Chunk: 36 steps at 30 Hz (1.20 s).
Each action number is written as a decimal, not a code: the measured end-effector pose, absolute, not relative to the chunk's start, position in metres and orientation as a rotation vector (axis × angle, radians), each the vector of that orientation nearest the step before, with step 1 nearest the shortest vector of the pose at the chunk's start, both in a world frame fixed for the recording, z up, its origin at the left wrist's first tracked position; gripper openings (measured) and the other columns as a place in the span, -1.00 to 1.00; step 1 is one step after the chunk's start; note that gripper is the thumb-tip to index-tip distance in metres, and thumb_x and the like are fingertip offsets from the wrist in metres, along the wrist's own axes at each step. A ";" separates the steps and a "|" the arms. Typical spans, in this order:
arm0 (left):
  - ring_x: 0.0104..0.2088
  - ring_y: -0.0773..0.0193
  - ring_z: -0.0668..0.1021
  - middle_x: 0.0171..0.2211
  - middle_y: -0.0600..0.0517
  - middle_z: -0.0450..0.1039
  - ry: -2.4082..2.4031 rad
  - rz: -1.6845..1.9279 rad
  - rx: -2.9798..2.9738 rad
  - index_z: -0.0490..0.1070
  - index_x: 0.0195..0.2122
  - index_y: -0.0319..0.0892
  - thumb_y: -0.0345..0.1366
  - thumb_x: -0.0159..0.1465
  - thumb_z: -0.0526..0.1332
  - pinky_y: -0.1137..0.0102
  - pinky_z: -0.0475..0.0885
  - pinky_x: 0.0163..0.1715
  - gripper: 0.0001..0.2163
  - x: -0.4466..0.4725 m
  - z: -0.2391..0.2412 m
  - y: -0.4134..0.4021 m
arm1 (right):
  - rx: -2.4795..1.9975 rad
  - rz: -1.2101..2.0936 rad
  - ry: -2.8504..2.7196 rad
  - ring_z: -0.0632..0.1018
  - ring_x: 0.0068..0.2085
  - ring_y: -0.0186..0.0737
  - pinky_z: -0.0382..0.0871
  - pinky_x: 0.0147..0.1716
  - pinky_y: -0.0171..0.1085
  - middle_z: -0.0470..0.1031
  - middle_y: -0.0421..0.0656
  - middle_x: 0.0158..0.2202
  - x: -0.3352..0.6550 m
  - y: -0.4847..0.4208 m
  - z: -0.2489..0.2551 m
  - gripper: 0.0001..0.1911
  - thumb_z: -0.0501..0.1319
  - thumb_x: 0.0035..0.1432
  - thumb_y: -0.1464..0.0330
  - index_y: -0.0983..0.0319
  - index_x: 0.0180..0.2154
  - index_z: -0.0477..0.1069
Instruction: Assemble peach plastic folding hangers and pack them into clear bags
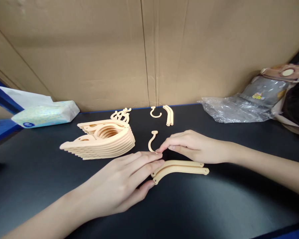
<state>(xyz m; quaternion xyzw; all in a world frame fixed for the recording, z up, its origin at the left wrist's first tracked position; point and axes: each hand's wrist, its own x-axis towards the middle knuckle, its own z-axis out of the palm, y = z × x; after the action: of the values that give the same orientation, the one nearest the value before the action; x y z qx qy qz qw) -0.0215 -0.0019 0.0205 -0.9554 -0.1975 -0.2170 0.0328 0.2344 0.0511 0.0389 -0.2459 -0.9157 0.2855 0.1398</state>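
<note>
- At the left of the matte black desk (221,205): a pale, patterned soft tissue pack (47,114), white sheet protruding.
- Right of the pack: a stack of pale beige, folded hanger-shaped pieces (114,146), laid flat in layers.
- Behind the stack: a cluster of small beige hooks (124,114).
- Centre left: the left hand (131,176), palm down. Fingers are straight, thumb set apart; the tips touch the left ends of two strips. Grip cannot be determined.
- Centre: a beige curved hook with a flared head (151,141); its lower end is at the fingertips of both hands.
- Behind it: a complete beige hook (156,113), beside slim beige curved pieces (171,116).
- Centre front: the two pale beige, curved strips (181,170), side by side.
- Right of centre: the right hand (198,146). Index finger meets the hook's lower end; closure cannot be determined.
- Far right: a crumpled clear plastic bag (234,108).
</note>
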 end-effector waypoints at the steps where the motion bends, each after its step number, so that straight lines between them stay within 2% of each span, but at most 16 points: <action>1: 0.14 0.18 0.49 0.14 -0.15 0.46 -0.604 -0.662 -2.925 0.33 0.17 -0.30 -0.36 0.41 0.08 0.32 0.43 0.16 -0.67 -0.022 0.019 -0.002 | -0.718 0.889 -2.623 0.58 0.00 -0.28 0.38 0.00 -0.27 0.60 -0.15 -0.01 0.236 0.049 0.040 -0.68 -0.03 0.43 0.36 0.23 0.00 0.46; 5: 0.18 0.12 0.47 0.14 -0.16 0.46 -0.600 -0.662 -2.866 0.33 0.18 -0.30 -0.33 0.42 0.07 0.18 0.36 0.23 -0.66 -0.022 0.014 -0.003 | -0.778 1.132 -2.502 0.60 -0.05 -0.28 0.38 -0.08 -0.28 0.61 -0.16 -0.02 0.240 0.047 0.040 -0.69 -0.02 0.43 0.29 0.20 0.05 0.40; 8: 0.11 0.12 0.54 0.08 -0.15 0.52 -0.608 -0.694 -2.845 0.40 0.10 -0.30 -0.32 0.42 0.08 0.14 0.37 0.23 -0.70 -0.021 0.014 -0.003 | -0.813 1.230 -2.459 0.61 -0.18 -0.31 0.39 -0.25 -0.31 0.62 -0.15 -0.03 0.242 0.048 0.038 -0.68 -0.02 0.43 0.29 0.19 0.10 0.34; 10: 0.06 0.11 0.58 0.04 -0.16 0.55 -0.603 -0.685 -2.836 0.44 0.05 -0.32 -0.30 0.43 0.07 0.15 0.41 0.19 -0.71 -0.020 0.015 -0.002 | -0.816 1.312 -2.422 0.60 -0.18 -0.31 0.37 -0.35 -0.34 0.62 -0.12 -0.02 0.242 0.050 0.038 -0.68 -0.03 0.42 0.34 0.20 0.12 0.31; 14: 0.00 0.11 0.61 0.01 -0.16 0.57 -0.604 -0.609 -2.852 0.47 0.01 -0.33 -0.28 0.44 0.04 0.22 0.51 0.08 -0.70 -0.018 0.022 -0.001 | -0.750 1.376 -2.380 0.62 -0.11 -0.25 0.43 -0.28 -0.31 0.65 -0.02 -0.14 0.236 0.061 0.045 -0.67 0.02 0.38 0.33 0.31 0.09 0.32; 16: -0.02 0.11 0.62 0.00 -0.14 0.57 -0.605 -0.596 -2.862 0.48 0.00 -0.32 -0.28 0.45 0.03 0.24 0.53 0.04 -0.70 -0.018 0.024 -0.001 | -0.732 1.170 -2.457 0.64 -0.21 -0.26 0.44 -0.26 -0.29 0.65 -0.05 -0.22 0.229 0.074 0.052 -0.69 0.08 0.36 0.31 0.34 0.03 0.38; 18: -0.02 0.10 0.62 0.01 -0.13 0.57 -0.605 -0.588 -2.874 0.48 0.02 -0.32 -0.29 0.45 0.04 0.23 0.54 0.02 -0.70 -0.019 0.024 -0.001 | -0.750 0.760 -2.589 0.62 -0.26 -0.28 0.41 -0.27 -0.30 0.65 -0.12 -0.25 0.219 0.093 0.059 -0.76 0.11 0.33 0.36 0.30 -0.03 0.42; 21: 0.01 0.10 0.61 0.04 -0.11 0.55 -0.626 -0.609 -2.896 0.47 0.04 -0.31 -0.29 0.45 0.03 0.23 0.53 0.04 -0.70 -0.019 0.022 -0.001 | -0.780 -0.021 -2.757 0.60 -0.18 -0.21 0.35 -0.27 -0.28 0.61 -0.11 -0.08 0.196 0.128 0.065 -0.75 0.06 0.32 0.43 0.26 -0.04 0.44; 23: 0.01 0.12 0.61 0.05 -0.10 0.55 -0.632 -0.616 -2.900 0.46 0.04 -0.31 -0.28 0.46 0.02 0.25 0.52 0.04 -0.69 -0.019 0.023 0.000 | -0.764 -0.137 -2.793 0.57 -0.13 -0.11 0.33 -0.27 -0.24 0.57 -0.03 -0.03 0.177 0.152 0.063 -0.75 0.09 0.28 0.44 0.28 -0.05 0.44; 26: -0.02 0.14 0.62 0.03 -0.08 0.56 -0.610 -0.594 -2.894 0.47 0.03 -0.30 -0.27 0.46 0.02 0.29 0.52 0.02 -0.69 -0.018 0.025 0.000 | -0.741 -0.253 -2.833 0.54 -0.13 -0.05 0.31 -0.25 -0.19 0.55 0.06 -0.07 0.146 0.182 0.055 -0.74 0.06 0.25 0.50 0.33 -0.09 0.45; 31: 0.05 0.20 0.57 0.09 -0.02 0.53 -0.667 -0.609 -2.895 0.42 0.08 -0.24 -0.24 0.46 0.02 0.32 0.39 0.16 -0.69 -0.021 0.022 -0.002 | -0.635 -0.360 -2.857 0.46 -0.03 -0.06 0.31 -0.15 -0.17 0.50 0.04 0.01 0.108 0.212 0.042 -0.68 0.10 0.19 0.58 0.34 -0.01 0.38; 36: 0.10 0.23 0.53 0.12 0.01 0.50 -0.703 -0.636 -2.899 0.41 0.11 -0.21 -0.21 0.47 0.02 0.33 0.29 0.24 -0.68 -0.024 0.013 -0.002 | -0.582 -0.423 -2.870 0.46 -0.06 -0.05 0.28 -0.14 -0.14 0.53 0.06 -0.08 0.099 0.222 0.037 -0.72 0.08 0.22 0.56 0.37 -0.05 0.41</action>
<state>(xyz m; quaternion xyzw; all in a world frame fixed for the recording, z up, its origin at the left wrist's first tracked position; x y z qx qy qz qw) -0.0236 -0.0020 0.0133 -0.9495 -0.2302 -0.2084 0.0457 0.0989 0.2222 0.0367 -0.1960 -0.9660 -0.1422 0.0911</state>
